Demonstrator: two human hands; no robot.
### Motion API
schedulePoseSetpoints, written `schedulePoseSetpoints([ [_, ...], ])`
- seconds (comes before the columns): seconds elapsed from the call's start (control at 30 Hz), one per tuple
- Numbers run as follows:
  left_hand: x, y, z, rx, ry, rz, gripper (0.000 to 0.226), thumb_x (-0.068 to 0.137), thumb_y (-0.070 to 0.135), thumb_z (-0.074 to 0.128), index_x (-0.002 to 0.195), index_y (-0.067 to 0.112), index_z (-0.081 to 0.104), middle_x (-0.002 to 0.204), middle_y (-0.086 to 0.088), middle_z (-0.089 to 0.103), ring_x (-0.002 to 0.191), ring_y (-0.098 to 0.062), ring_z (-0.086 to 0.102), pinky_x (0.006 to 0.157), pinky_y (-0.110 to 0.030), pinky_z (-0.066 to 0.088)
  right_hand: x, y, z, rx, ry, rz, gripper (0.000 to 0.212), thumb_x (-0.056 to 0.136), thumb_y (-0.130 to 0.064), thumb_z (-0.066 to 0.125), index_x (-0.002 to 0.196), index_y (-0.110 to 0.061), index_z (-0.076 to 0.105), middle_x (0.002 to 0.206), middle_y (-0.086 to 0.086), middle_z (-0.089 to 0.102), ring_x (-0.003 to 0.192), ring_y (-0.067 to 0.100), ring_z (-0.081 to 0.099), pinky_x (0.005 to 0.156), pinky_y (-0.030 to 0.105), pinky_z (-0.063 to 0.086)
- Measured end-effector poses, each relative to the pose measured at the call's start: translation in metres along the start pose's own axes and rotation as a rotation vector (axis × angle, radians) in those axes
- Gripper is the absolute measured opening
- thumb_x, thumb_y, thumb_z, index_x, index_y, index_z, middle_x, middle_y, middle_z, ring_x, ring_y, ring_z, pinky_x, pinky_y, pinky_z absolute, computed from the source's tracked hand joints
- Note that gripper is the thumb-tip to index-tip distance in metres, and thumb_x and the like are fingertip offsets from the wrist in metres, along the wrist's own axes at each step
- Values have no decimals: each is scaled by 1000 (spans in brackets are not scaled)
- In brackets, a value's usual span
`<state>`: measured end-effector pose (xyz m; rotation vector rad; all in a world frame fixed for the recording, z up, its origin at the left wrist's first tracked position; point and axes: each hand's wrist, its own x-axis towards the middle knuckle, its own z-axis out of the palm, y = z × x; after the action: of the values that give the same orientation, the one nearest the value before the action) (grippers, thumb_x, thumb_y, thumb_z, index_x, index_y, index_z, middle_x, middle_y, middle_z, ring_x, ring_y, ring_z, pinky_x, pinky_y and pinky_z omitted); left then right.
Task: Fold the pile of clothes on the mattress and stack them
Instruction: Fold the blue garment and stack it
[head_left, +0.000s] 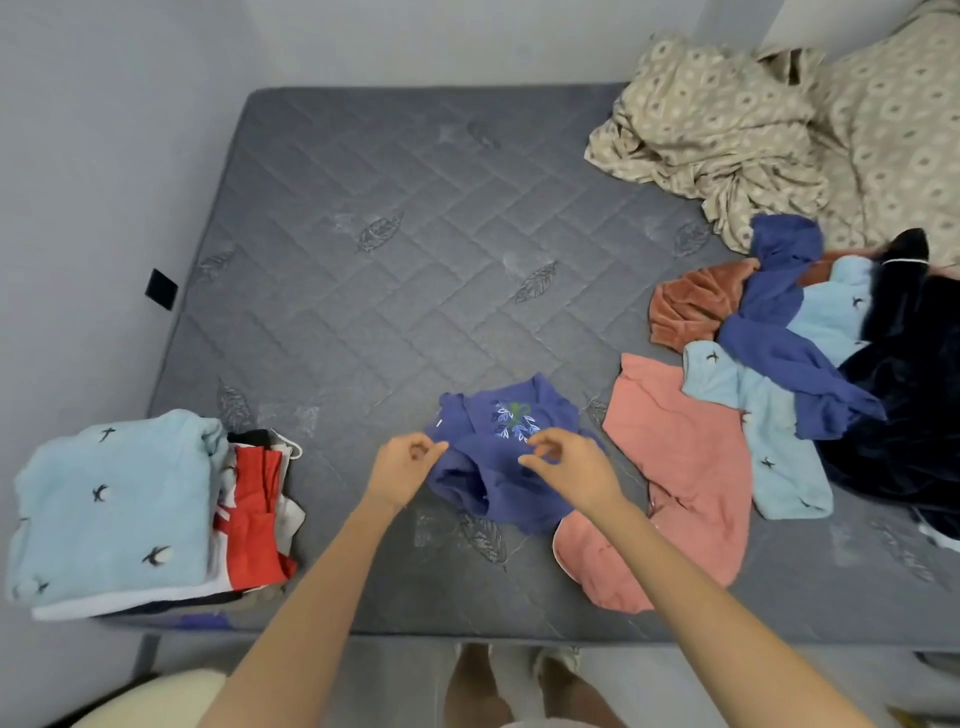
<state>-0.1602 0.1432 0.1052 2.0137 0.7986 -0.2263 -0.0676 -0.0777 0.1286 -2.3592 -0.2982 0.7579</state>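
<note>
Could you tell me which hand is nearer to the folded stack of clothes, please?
Left. The left hand pinches the blue garment on the side toward the folded stack; the right hand is farther away, over that garment's other side.

Grey quilted mattress (363, 234), folded stack (114, 509) front-L, blue garment (498, 467) ctr, pink garment (680, 467) + loose pile (805, 338) R, beige sheet (753, 130) back-R

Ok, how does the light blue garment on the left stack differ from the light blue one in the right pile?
The left light blue garment is folded flat; the right light blue garment lies unfolded and sprawled. The left one tops the stack; the right one sits partly under a dark blue garment and over a pink garment. Both are light blue with small dark bird prints.
</note>
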Motion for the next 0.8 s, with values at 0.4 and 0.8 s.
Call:
schedulePoseSetpoints([
  [0.4,39,-129,65,311,-127,-361,33,94,43,54,116,18,60,118,-7,66,114,-31,58,90,-35,44,80,49,71,-49,1,-46,43,83,-37,72,122,-22,62,116,-3,67,107,18,61,82,35,50],
  [0.8,96,-204,122,47,145,-362,57,93,30,61,140,5,44,135,-20,50,124,-37,47,104,-45,39,207,98,154,-240,-30,-274,59,90,-36,66,141,-13,47,142,8,51,136,32,41,113,47,29],
])
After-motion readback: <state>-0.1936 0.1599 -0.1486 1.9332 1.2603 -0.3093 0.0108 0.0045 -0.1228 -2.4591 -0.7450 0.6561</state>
